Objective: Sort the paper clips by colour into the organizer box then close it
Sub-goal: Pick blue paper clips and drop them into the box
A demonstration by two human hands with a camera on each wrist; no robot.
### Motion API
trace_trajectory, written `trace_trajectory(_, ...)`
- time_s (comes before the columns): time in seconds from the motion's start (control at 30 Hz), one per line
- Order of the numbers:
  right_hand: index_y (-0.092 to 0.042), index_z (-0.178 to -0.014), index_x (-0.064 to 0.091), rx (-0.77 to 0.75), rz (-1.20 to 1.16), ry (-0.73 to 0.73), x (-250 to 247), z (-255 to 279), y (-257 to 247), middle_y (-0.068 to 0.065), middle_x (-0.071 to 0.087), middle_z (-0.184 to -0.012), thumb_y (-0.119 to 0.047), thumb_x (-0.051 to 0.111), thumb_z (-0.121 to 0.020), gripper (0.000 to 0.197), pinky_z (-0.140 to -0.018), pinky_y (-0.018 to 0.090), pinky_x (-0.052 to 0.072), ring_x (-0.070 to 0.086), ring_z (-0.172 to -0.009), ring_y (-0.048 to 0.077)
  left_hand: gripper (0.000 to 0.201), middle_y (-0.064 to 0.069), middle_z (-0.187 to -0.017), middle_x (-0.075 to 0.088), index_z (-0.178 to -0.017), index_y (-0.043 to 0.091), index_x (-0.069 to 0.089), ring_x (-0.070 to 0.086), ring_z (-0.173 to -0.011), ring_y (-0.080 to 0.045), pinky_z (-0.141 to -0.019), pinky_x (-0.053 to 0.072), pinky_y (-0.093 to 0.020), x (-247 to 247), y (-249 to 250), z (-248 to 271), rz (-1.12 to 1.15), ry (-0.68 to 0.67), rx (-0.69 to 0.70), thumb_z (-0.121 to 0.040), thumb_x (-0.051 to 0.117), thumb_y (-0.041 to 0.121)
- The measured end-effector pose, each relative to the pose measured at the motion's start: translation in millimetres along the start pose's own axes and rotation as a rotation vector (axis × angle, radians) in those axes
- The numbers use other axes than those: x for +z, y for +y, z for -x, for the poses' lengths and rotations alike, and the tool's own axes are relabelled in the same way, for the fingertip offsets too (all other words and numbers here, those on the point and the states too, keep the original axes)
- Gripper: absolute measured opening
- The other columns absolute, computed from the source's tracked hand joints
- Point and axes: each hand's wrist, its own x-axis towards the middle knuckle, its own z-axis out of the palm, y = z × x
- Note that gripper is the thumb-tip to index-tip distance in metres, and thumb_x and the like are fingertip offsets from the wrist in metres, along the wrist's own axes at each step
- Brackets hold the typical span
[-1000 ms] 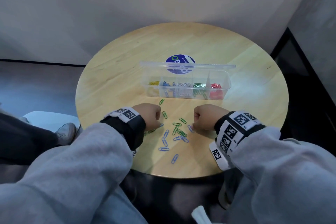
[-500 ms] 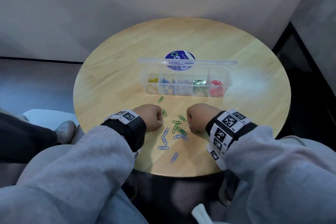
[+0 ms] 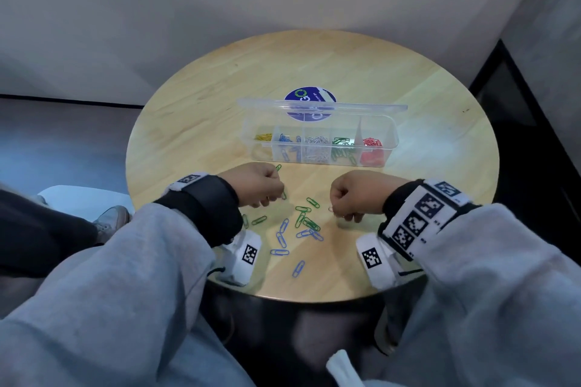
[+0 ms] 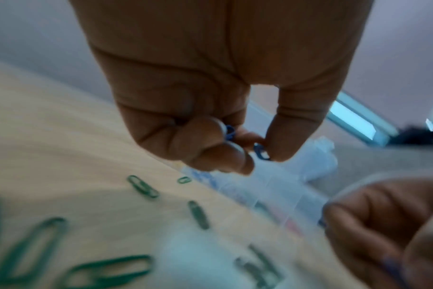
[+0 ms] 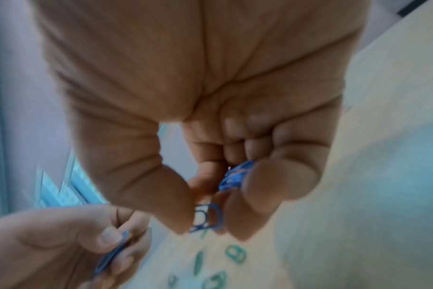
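Head view high, wrist views close
Head looks down on the tabletop [image 3: 220,97] — wrists look along fingers [image 4: 218,156], sharing it.

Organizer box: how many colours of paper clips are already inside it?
5. From left to right in the organizer box: yellow clips, blue clips, white clips, green clips, red clips. Another colour underneath may be hidden.

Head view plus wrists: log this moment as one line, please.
left hand: grips blue paper clips | right hand: grips blue clips | clear plastic organizer box: open | loose clips: green, blue on round wooden table
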Motion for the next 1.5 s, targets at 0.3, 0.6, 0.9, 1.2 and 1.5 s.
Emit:
trace_trajectory(0.3, -0.009, -0.076, 0.063, -0.023, -0.485, -0.083, -2, 2, 5, 0.007, 0.048, -0.060, 0.007, 0.039, -0.088, 0.030, -0.050, 0.018, 0.048, 0.051, -0.055, 0.015, 0.032, -0.009, -0.064, 0.052, -0.063, 0.014, 0.036, 0.046, -0.042, -0.012, -0.039, 0.034, -0.015, -5, -1, 6, 0.442, -0.001, -0.060, -0.085, 0.036, -0.009)
trace_trajectory(0.6, -0.019, -0.075, 0.059, -0.061, -0.158, -0.107, 8, 3, -2, 0.000, 0.054, -0.068, -0.007, 0.050, -0.085, 0.018, -0.052, 0.022, 0.044, 0.054, -0.066, 0.019, 0.022, 0.004, -0.058, 0.047, -0.081, 0.022, 0.051, 0.034, -0.049, -0.011, -0.043, 0.027, -0.016, 0, -5, 3, 0.140, -0.036, -0.097, -0.084, 0.051, 0.000)
trace_trajectory(0.9, -0.043, -0.102, 0.058, -0.141, 0.505, -0.121, 28, 1, -21, -0.011, 0.040, -0.072, -0.001, 0.052, -0.078, 0.049, -0.069, 0.033, 0.049, 0.052, -0.073, 0.017, 0.045, 0.011, -0.071, 0.042, -0.108, 0.025, 0.053, 0.050, -0.082, -0.018, -0.052, 0.031, -0.022, 21, -3, 5, -0.738, -0.087, -0.052, -0.070, 0.077, 0.031)
trace_trajectory(1.2, -0.026, -0.099, 0.058, -0.214, 0.625, -0.107, 34, -4, -26, -0.010, 0.039, -0.069, -0.016, 0.058, -0.086, 0.017, -0.050, 0.024, 0.030, 0.047, -0.075, 0.018, 0.033, 0.009, -0.069, 0.043, -0.086, 0.028, 0.050, 0.047, -0.075, -0.015, -0.060, 0.034, -0.026, 29, -9, -4, -0.723, -0.123, 0.035, -0.070, 0.077, 0.034)
trace_trajectory(1.5, -0.026, -0.084, 0.052, -0.170, 0.628, -0.096, 35, -7, -23, -0.010, 0.042, -0.069, -0.020, 0.062, -0.083, 0.012, -0.051, 0.023, 0.031, 0.048, -0.076, 0.019, 0.025, 0.009, -0.078, 0.048, -0.086, 0.028, 0.052, 0.048, -0.078, -0.016, -0.068, 0.036, -0.026, 31, -10, -3, -0.717, -0.095, 0.074, -0.075, 0.073, 0.036)
